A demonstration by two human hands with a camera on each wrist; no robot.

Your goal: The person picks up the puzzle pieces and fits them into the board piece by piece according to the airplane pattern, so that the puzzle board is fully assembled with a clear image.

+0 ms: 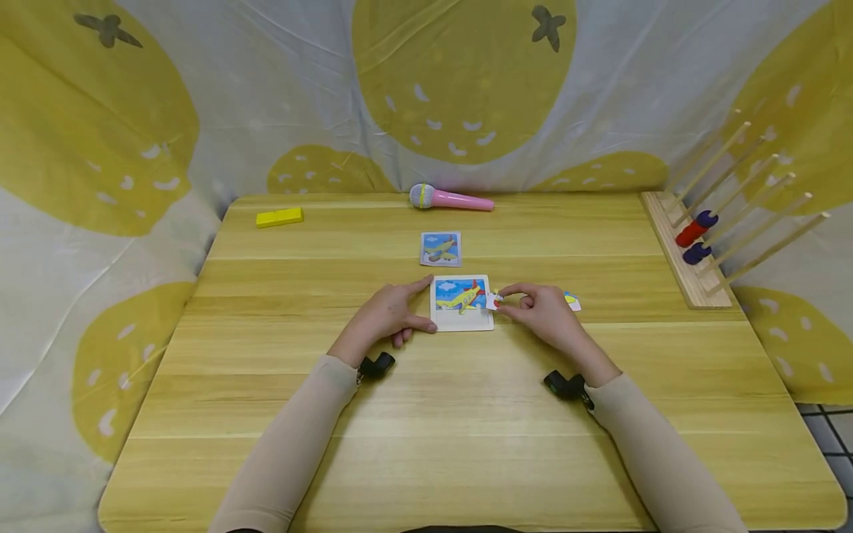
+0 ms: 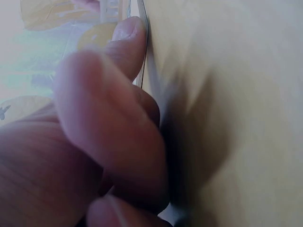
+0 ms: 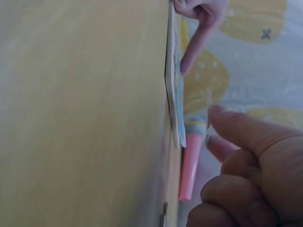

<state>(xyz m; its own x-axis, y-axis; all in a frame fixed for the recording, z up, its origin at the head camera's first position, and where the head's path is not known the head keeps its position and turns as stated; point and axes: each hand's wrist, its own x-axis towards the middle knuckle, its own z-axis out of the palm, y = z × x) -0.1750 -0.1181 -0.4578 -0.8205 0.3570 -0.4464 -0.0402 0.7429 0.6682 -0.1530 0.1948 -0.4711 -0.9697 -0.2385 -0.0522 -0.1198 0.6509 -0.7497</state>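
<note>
In the head view a square puzzle board [image 1: 476, 323] lies on the table, its upper part filled with a yellow plane on blue sky and a white strip below. My left hand [image 1: 389, 314] steadies its left edge, index finger at the upper corner and thumb at the lower one. Close to the board's right edge, my right hand [image 1: 543, 314] pinches a small puzzle piece [image 1: 493, 300] between thumb and fingertips. In the right wrist view that piece [image 3: 209, 111] appears edge-on, apart from the board [image 3: 171, 94]. Another puzzle piece [image 1: 571, 300] lies beyond the right hand, partly hidden.
Behind the board lies a picture card [image 1: 440, 249] of the same plane. Farther back are a pink toy microphone [image 1: 460, 200] and a yellow block [image 1: 279, 217]. A wooden peg rack [image 1: 686, 255] with red and purple beads stands at the right; a patterned curtain [image 1: 306, 96] hangs behind.
</note>
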